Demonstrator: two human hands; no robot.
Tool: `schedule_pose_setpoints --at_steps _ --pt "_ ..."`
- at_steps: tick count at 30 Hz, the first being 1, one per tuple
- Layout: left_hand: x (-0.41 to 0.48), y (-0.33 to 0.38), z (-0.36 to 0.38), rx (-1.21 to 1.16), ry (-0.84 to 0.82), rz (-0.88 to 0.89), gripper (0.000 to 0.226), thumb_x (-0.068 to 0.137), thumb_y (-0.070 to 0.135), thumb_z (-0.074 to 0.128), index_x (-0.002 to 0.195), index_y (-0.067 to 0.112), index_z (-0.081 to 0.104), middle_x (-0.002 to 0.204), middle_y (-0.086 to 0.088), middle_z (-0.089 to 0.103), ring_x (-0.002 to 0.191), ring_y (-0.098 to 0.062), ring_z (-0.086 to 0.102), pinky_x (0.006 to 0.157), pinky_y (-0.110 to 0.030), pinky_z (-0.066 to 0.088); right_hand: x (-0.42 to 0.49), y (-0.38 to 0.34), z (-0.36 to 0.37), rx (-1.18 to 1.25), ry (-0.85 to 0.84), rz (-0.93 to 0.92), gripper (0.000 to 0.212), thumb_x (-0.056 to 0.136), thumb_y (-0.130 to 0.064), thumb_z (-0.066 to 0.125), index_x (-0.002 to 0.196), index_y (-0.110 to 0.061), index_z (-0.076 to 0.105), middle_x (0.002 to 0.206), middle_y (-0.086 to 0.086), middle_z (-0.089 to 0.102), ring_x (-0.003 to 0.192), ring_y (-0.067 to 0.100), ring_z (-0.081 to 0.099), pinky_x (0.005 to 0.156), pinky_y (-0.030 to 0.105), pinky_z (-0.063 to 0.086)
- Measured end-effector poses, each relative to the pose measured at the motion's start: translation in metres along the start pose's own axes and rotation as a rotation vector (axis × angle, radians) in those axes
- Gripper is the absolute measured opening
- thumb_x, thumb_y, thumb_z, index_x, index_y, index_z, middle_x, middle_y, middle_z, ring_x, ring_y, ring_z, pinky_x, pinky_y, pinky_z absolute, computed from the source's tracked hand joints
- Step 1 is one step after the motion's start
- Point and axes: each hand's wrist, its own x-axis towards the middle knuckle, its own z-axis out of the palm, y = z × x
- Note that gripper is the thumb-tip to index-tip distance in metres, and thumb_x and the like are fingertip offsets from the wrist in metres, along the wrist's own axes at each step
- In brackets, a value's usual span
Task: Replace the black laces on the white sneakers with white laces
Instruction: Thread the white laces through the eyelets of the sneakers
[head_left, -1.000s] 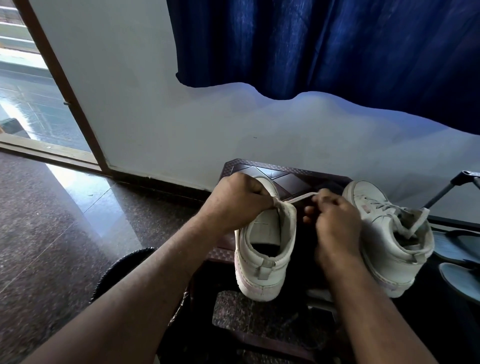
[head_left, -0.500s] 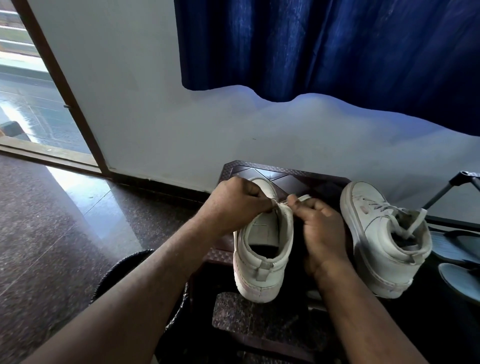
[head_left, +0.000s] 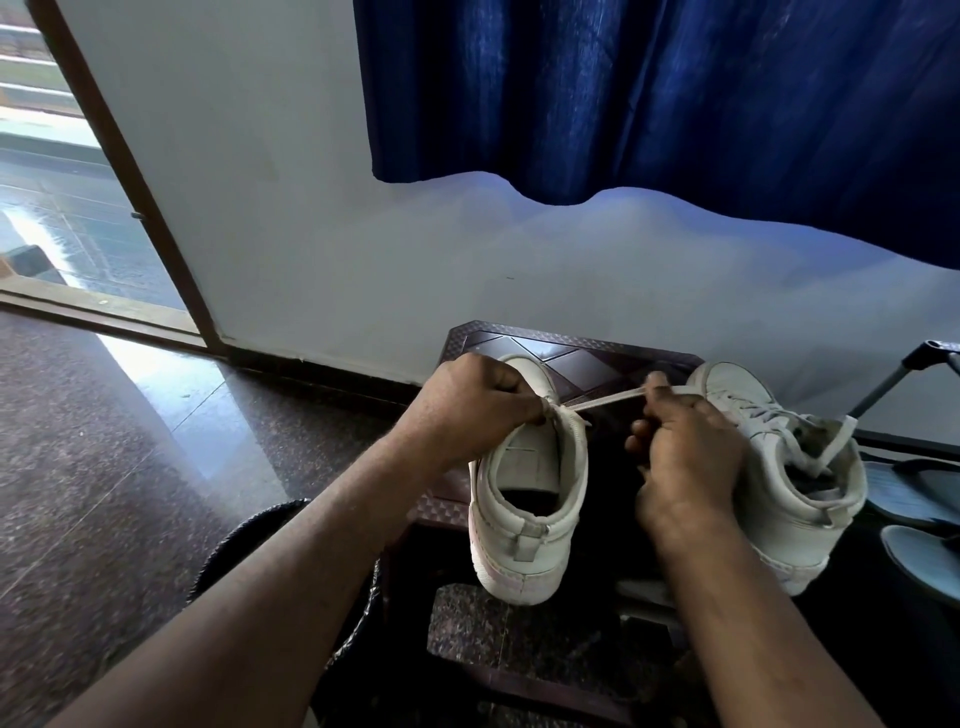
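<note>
One sneaker (head_left: 524, 519) is being held: the left hand (head_left: 467, 405) is gripping its upper, the right hand (head_left: 685, 457) is pinching a taut white lace (head_left: 608, 401).

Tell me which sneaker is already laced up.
The free sneaker outside the right hand: white lace crisscrosses its front. The held sneaker has one loose lace stretched sideways.
</note>
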Motion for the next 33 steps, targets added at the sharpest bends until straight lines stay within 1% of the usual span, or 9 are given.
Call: schedule_pose_setpoints --at_steps 4,6,9,12,18,21,25,29,33 --pt "0.002 -0.001 0.001 0.005 0.002 0.007 0.023 0.083 0.037 0.077 0.075 0.016 0.077 0.077 -0.005 0.071 0.08 -0.019 0.068 0.067 -0.032 0.052 -0.012 0.009 0.001 -0.144 -0.249 0.062 0.036 0.089 -0.035 0.079 0.078 -0.005 0.065 0.064 -0.001 0.065 0.055 0.01 0.054 0.055 0.028 0.046" --pt "0.003 0.0 0.002 0.001 0.005 0.013 0.022 0.083 0.036 0.076 0.075 0.015 0.077 0.076 -0.005 0.071 0.077 -0.018 0.067 0.068 -0.033 0.052 -0.025 0.017 0.005 -0.246 -0.361 0.051 0.036 0.085 -0.035 0.083 0.068 -0.007 0.068 0.065 0.003 0.067 0.06 0.013 0.054 0.062 0.032 0.048" --pt "0.002 -0.001 0.002 -0.029 0.006 0.018 0.021 0.083 0.036 0.079 0.071 0.018 0.076 0.073 0.0 0.071 0.064 -0.008 0.06 0.063 -0.027 0.046 -0.018 0.013 0.009 -0.294 -0.212 -0.053 0.038 0.087 -0.031 0.083 0.059 -0.013 0.064 0.054 0.001 0.061 0.051 0.014 0.048 0.054 0.029 0.044" --pt "0.003 -0.004 0.001 -0.047 0.006 0.01 0.026 0.083 0.038 0.08 0.072 0.015 0.074 0.065 0.0 0.066 0.059 -0.006 0.054 0.059 -0.025 0.043 0.006 0.001 0.002 -0.022 -0.004 0.001 0.029 0.093 -0.024 0.077 0.071 -0.013 0.06 0.05 -0.006 0.055 0.046 0.009 0.045 0.041 0.02 0.036" --pt "0.005 -0.002 0.003 -0.052 -0.002 0.024 0.025 0.083 0.037 0.078 0.072 0.015 0.073 0.068 -0.004 0.068 0.058 -0.006 0.053 0.06 -0.026 0.043 -0.028 0.017 0.007 -0.228 -0.379 0.053 0.034 0.087 -0.036 0.081 0.067 -0.013 0.067 0.065 0.003 0.067 0.061 0.015 0.054 0.063 0.032 0.047" --pt "0.003 -0.002 0.002 -0.039 0.001 0.024 0.029 0.083 0.04 0.079 0.069 0.016 0.072 0.059 0.003 0.06 0.054 -0.003 0.049 0.053 -0.021 0.038 -0.02 0.012 0.009 -0.226 -0.251 -0.05 0.039 0.088 -0.026 0.082 0.057 -0.016 0.061 0.054 -0.001 0.06 0.053 0.014 0.047 0.057 0.03 0.042" --pt "0.002 -0.006 -0.003 -0.063 0.004 0.004 0.028 0.084 0.04 0.08 0.071 0.016 0.075 0.057 0.011 0.058 0.054 -0.004 0.049 0.052 -0.021 0.038 0.014 0.004 -0.003 0.031 -0.02 0.003 0.032 0.094 -0.027 0.075 0.07 -0.016 0.057 0.053 -0.005 0.055 0.042 0.006 0.045 0.044 0.023 0.034" --pt "0.002 -0.003 -0.001 -0.062 -0.005 0.0 0.028 0.084 0.04 0.079 0.068 0.019 0.073 0.054 0.012 0.055 0.051 -0.002 0.047 0.05 -0.02 0.036 -0.007 0.024 0.004 -0.122 -0.345 0.098 0.051 0.081 -0.051 0.083 0.079 -0.002 0.069 0.074 0.005 0.071 0.067 0.024 0.059 0.068 0.036 0.049" --pt "0.001 -0.001 0.0 -0.062 0.0 0.01 0.031 0.085 0.042 0.079 0.063 0.021 0.069 0.054 0.012 0.055 0.051 -0.002 0.046 0.054 -0.023 0.037 -0.018 0.022 0.011 -0.13 -0.319 -0.011 0.035 0.087 -0.021 0.082 0.06 -0.012 0.061 0.06 0.004 0.057 0.06 0.016 0.046 0.062 0.031 0.043"
